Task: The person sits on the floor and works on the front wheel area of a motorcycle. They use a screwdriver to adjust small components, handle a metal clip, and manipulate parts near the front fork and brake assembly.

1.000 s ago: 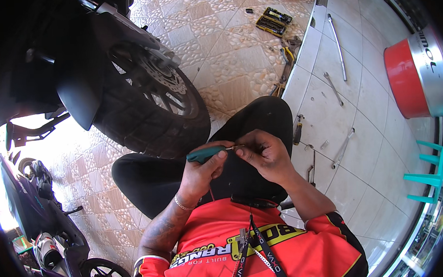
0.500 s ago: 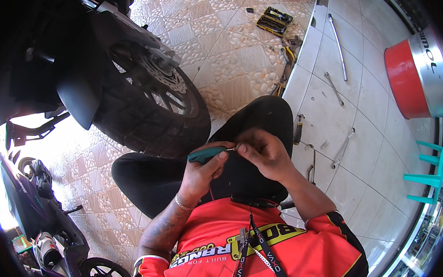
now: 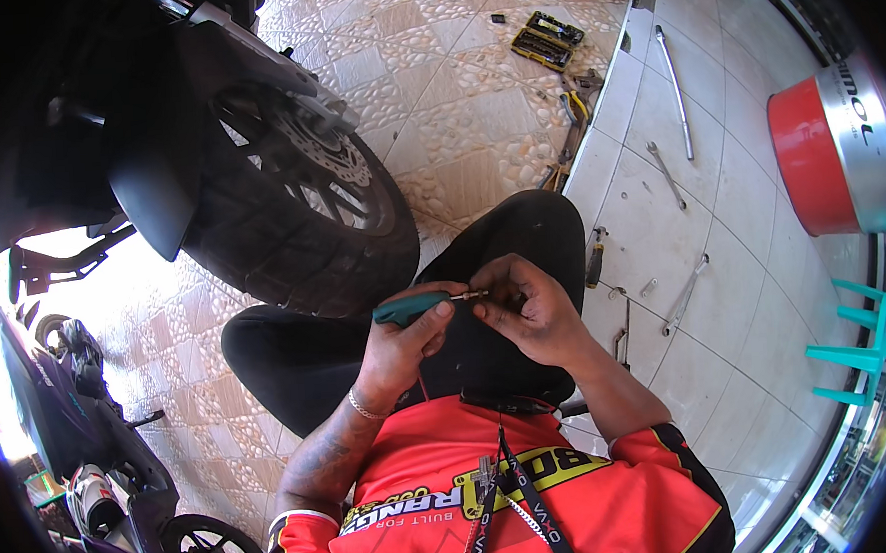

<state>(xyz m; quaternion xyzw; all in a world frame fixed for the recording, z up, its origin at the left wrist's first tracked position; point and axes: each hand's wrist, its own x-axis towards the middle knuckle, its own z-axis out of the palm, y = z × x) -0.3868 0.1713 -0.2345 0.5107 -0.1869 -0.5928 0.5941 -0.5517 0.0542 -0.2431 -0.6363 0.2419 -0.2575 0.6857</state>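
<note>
My left hand (image 3: 392, 357) grips a screwdriver-like tool by its teal handle (image 3: 410, 309). The tool lies nearly level above my lap, its short metal shaft (image 3: 467, 295) pointing right. My right hand (image 3: 533, 317) is curled around the shaft's end, thumb below and index finger above. Between those fingers the tip shows, with a small brass-coloured piece on it. Whatever else lies inside the curled fingers is hidden in shadow. Both hands are over my black trousers (image 3: 506, 238), just beyond my red shirt (image 3: 422, 448).
A motorcycle wheel (image 3: 361, 246) stands close ahead on the left. To the right, on white tiles, lie a long bar (image 3: 676, 94), spanners (image 3: 687, 296) and a screwdriver (image 3: 595, 260). An open bit case (image 3: 548, 43), pliers (image 3: 577, 109), a red-and-silver drum (image 3: 815, 157) and a teal stool (image 3: 863, 350) are farther off.
My right hand's thumb and index finger have moved apart, and more of the shaft's tip shows between them. The left hand and the tool have hardly moved.
</note>
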